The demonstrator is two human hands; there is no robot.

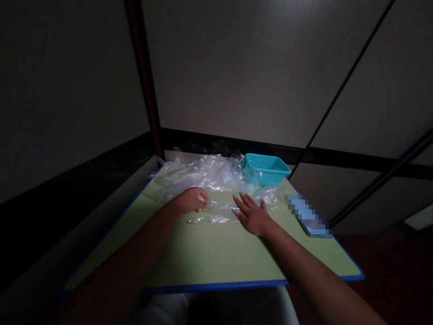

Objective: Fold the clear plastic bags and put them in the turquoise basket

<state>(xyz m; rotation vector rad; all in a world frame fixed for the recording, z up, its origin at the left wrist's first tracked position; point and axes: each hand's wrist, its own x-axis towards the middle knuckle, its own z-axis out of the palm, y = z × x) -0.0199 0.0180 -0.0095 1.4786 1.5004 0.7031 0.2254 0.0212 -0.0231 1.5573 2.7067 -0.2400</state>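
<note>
A clear plastic bag (219, 218) lies flattened on the table between my two hands. My left hand (192, 201) has its fingers curled and pinched on the bag's left side. Spread flat, my right hand (252, 214) presses on the right part of the same plastic, fingers apart. Just beyond both hands sits a loose heap of crumpled clear plastic bags (209, 171), whose separate edges are hard to tell.
A turquoise plastic basket (267, 169) stands at the table's back right, with some plastic against its left side. A blurred-out flat bluish object (309, 216) lies by the right edge. The pale green table (216, 257) has a blue rim; walls rise behind and at left.
</note>
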